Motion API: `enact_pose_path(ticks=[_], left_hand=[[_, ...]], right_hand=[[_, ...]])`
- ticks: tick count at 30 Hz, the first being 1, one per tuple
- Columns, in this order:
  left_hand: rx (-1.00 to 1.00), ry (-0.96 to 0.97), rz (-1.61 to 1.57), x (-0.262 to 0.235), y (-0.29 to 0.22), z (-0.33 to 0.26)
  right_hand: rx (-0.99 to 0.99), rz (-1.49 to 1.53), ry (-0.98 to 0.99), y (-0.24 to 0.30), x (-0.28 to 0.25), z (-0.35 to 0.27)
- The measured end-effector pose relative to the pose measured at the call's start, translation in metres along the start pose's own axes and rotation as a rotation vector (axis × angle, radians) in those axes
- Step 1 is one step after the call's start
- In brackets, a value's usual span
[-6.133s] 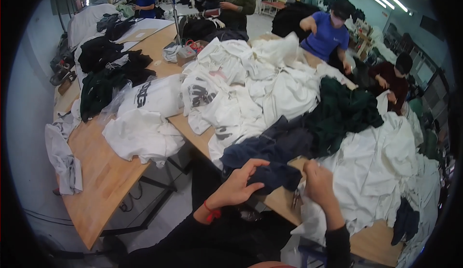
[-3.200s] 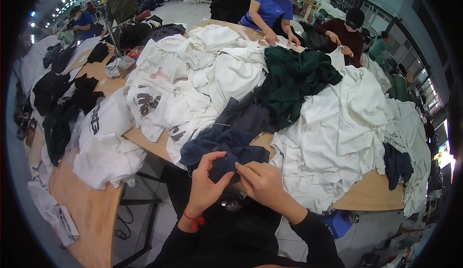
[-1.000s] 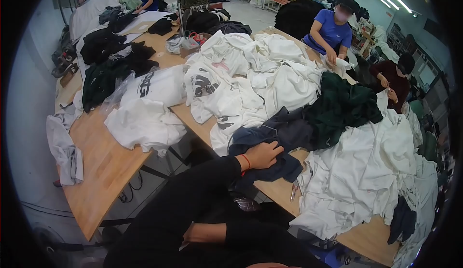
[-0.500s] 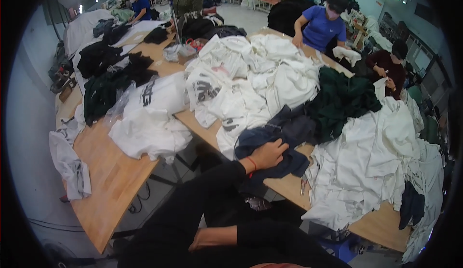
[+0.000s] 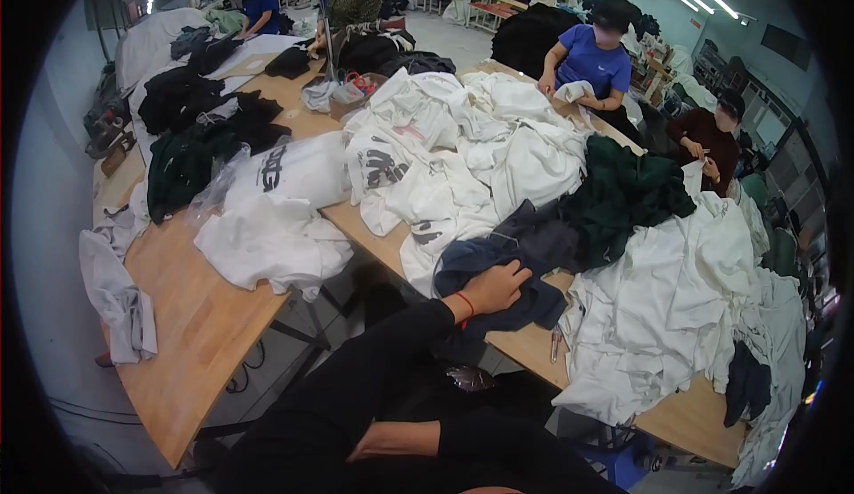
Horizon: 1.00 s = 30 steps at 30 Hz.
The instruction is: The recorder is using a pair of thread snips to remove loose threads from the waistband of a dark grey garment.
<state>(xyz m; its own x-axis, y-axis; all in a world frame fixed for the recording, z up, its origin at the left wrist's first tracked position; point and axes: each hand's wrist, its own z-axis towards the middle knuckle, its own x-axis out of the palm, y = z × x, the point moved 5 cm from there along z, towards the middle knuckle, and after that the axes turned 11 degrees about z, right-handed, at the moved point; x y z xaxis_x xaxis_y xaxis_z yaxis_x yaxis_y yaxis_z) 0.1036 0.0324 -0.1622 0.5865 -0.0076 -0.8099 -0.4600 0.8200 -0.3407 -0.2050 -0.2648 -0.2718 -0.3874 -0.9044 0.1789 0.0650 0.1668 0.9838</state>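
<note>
My left hand [image 5: 498, 289], with a red cord at its wrist, rests on a dark navy garment [image 5: 463, 261] at the table's near edge. Its fingers are curled down into the cloth. Below it, my right hand [image 5: 378, 441] is tucked against my black left sleeve, which hides the fingers. Beside the navy garment lie a dark green garment pile [image 5: 623, 193] and a heap of white garments [image 5: 498, 152], some with dark prints. Small metal thread snips [image 5: 556, 345] lie on the wood right of my left hand.
More white garments [image 5: 658, 307] spread over the right side and hang off the edge. A second table [image 5: 196, 316] stands left across a gap, carrying a white cloth [image 5: 271, 243] and dark garments. A plastic-wrapped white bundle [image 5: 294, 174] bridges the tables. Co-workers handle cloth beyond.
My hands stay where they were; the view has shifted slightly. Across the table, the person in blue has moved a white cloth leftward, and the person in maroon has raised their head.
</note>
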Motion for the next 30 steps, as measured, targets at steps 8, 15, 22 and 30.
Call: enact_pose_path(ticks=[8, 15, 22, 30], left_hand=[[-0.14, -0.036, 0.157, 0.012, 0.023, -0.008], [-0.481, -0.295, 0.322, 0.047, -0.057, -0.027], [-0.298, -0.297, 0.391, 0.056, -0.065, -0.066], [-0.213, -0.222, 0.366, 0.057, -0.067, -0.07]], right_hand=[[-0.029, -0.505, 0.163, 0.127, -0.09, -0.104], [0.289, 0.021, -0.625, 0.195, -0.213, -0.306], [0.581, -1.066, -1.235, 0.16, -0.338, -0.449], [0.62, -1.357, -1.451, 0.123, -0.3, -0.384]])
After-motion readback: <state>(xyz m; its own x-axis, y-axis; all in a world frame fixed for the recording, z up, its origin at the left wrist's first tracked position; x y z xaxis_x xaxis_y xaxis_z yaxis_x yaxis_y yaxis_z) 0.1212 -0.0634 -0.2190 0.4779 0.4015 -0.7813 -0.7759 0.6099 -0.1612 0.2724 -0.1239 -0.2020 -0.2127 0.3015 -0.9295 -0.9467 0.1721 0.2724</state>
